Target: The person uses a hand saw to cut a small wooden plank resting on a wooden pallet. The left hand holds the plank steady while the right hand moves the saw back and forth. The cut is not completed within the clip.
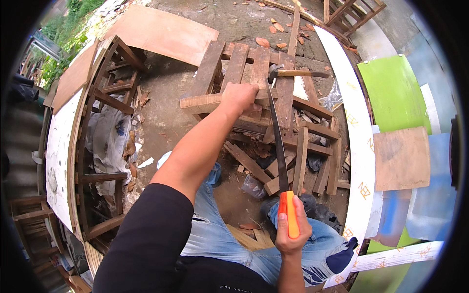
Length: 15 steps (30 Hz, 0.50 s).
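My right hand (pixel 294 228) is closed round the orange and yellow handle of a handsaw (pixel 280 156). Its long dark blade slants up and away, with its far part crossing the right end of a wooden plank (pixel 202 103). That plank lies crosswise on a low bench of worn brown slats (pixel 235 64). Gripping the plank just left of the blade is my left hand (pixel 239 99), its fingers wrapped over the wood. A hammer (pixel 300 73) with a wooden handle rests on the slats beyond the plank, close to the saw's tip. Whether the teeth touch the wood, I cannot tell.
Scrap wood pieces (pixel 303 158) and a clear plastic cup (pixel 254 186) lie under and beside the bench. A wooden frame (pixel 105 227) stands at left. A thin plywood sheet (pixel 159 31) lies at the back. Along the right runs a long white board (pixel 359 146).
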### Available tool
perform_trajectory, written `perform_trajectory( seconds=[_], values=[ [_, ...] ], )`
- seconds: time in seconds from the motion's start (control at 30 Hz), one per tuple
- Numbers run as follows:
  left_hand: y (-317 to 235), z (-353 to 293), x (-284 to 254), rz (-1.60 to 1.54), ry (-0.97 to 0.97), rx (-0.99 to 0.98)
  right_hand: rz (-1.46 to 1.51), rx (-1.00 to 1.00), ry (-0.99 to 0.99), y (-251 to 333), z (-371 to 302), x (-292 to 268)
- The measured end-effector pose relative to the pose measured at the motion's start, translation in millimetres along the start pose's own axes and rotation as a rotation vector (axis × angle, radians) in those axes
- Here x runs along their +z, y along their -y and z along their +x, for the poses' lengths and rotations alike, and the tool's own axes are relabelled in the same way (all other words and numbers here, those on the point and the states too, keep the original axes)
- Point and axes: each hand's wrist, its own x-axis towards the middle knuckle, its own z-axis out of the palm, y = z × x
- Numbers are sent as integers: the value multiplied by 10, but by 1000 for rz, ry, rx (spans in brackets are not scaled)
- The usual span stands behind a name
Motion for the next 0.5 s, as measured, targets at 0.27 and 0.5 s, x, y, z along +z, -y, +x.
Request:
perform_trajectory(
  seconds=[0.27,0.5],
  values=[
    [3,-72,59,-9,-50,74,36,132,48,-116,449,150],
    [37,74,-7,-35,-52,3,70,150,40,-186,492,121]
  ],
)
